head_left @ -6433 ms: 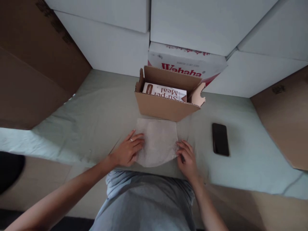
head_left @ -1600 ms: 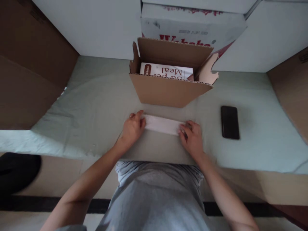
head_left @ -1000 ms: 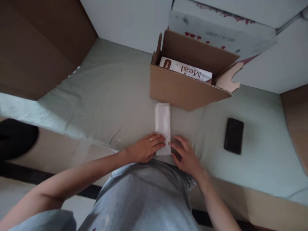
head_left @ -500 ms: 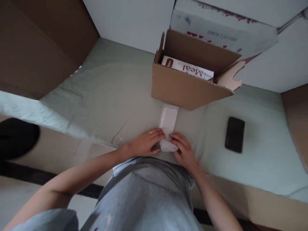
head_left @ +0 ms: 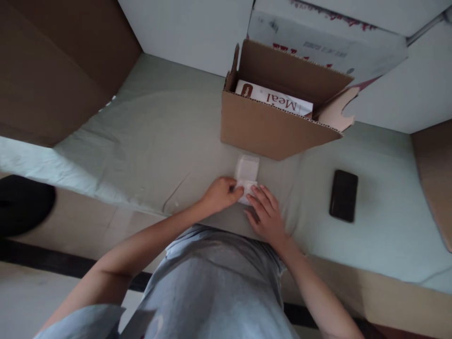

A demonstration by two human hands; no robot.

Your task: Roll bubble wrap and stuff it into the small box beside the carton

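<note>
The left hand (head_left: 223,194) touches the folded white wrap (head_left: 248,168), but I can't tell if it pinches; the right hand (head_left: 266,213) rests loose fingers on it. It lies on the green cloth (head_left: 169,141) near the brown box (head_left: 268,127). If fingers slip, the fold could pop open

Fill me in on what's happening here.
A person is handling a small, folded whitish sheet on a pale green cloth. The left hand is at its left edge, and the fingertips of the right hand rest on its near part, where it is folded over. Just beyond stands an open cardboard box with a white carton inside. A dark phone lies off to the right.
</note>
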